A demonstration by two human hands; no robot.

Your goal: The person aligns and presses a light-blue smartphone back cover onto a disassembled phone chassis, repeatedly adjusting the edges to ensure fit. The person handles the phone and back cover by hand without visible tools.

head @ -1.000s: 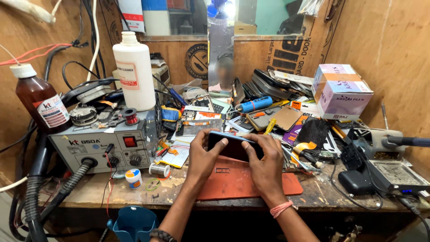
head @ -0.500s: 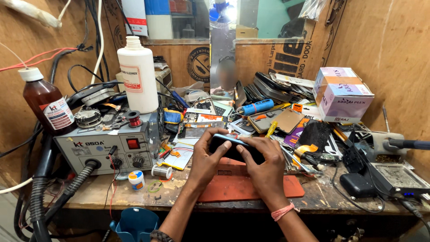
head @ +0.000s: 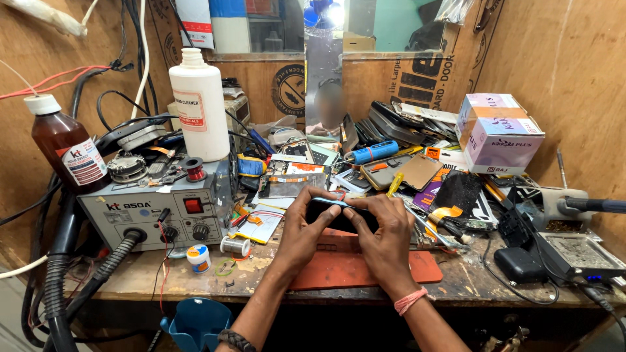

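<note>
Both hands, left hand (head: 301, 229) and right hand (head: 386, 236), grip a dark flat smartphone (head: 339, 215) tilted on edge above the orange rubber mat (head: 365, 268) near the tabletop (head: 469, 287) front edge.

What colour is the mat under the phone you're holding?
The mat is orange-red, seen best in the head view, lying below both hands holding the dark phone.

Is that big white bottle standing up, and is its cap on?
Upright and capped. The white bottle stands straight on the grey machine, with a white cap closing its neck.
</note>
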